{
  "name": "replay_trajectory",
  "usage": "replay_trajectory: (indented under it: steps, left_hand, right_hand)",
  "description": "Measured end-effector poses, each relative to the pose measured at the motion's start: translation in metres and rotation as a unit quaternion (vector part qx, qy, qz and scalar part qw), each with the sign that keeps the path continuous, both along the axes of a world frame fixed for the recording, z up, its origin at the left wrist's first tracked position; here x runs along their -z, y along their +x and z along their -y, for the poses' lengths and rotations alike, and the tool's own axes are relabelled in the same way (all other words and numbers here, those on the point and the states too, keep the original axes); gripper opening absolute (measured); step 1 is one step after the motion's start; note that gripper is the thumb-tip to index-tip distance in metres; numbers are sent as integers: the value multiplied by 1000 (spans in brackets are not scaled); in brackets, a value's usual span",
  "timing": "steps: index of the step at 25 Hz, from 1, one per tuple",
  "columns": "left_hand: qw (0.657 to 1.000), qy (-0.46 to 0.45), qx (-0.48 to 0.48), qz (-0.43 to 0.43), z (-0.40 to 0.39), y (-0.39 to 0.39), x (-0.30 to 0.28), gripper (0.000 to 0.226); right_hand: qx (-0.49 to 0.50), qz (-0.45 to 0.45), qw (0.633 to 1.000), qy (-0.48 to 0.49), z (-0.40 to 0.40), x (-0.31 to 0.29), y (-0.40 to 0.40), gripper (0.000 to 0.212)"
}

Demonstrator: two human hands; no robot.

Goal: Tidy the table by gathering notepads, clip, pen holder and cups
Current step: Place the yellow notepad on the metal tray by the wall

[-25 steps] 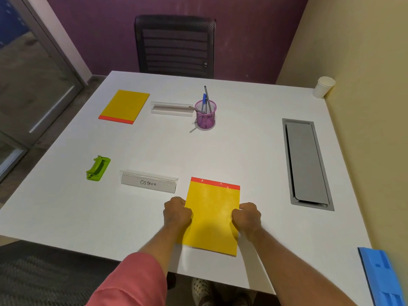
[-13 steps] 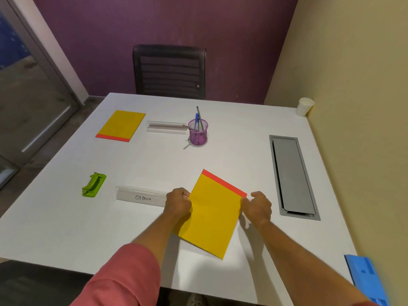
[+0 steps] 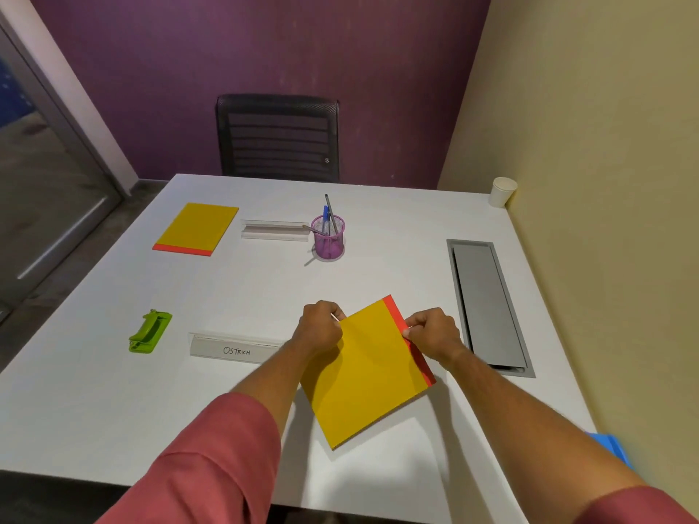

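Both hands, L (image 3: pixel 320 327) & R (image 3: pixel 431 334), pinch opposite edges of yellow notepad (image 3: pixel 368 376), tilted between them.

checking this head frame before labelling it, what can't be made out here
Head view only:
- Near notepad: whether it is lifted or still touches the table is unclear.
- Left hand and right hand: fingertips curl out of sight behind the pad's edges.
- Blue object: cut off by the right forearm.
- Paper cup: contents hidden by its wall.

Matt white surface (image 3: pixel 113 391), pink wire-mesh pen holder (image 3: pixel 328 238), paper cup (image 3: pixel 502 191) at 1 o'clock, matt yellow notepad (image 3: pixel 368 372).
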State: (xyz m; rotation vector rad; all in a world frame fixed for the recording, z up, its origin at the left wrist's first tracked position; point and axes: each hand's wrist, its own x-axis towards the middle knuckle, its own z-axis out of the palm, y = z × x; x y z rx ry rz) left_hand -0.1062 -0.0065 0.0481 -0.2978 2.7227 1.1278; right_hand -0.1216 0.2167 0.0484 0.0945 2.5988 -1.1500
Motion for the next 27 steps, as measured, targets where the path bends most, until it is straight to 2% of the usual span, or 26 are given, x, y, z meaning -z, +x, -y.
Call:
replay_trajectory:
  steps: [7,11,14,19,24,27]
  left_hand:
    - [998,-3,48,-27,-14,-13,-10,20]
    - [996,-9,76,-53,-26,-21,-18,23]
    - [988,-66,113,-83,-35,-25,-24,26]
    - [960,-182,143,-157,-47,-25,-27,58]
    - [953,-202,154,-163,-65,-25,-21,84]
    - [946,-221,180,-155,-82,-24,-9,93]
  right_hand:
    - [22,67,995,-77,-18,-5,7,5]
    - [50,83,990,-106,-24,-5,11,5]
    - [77,80,986,-125,-29,-2,14,5]
    - [176,36,976,-127,-46,5,17,7]
    - [326,0,935,-138,-72,14,19,16]
    - [408,13,890,-201,-86,23,14,22]
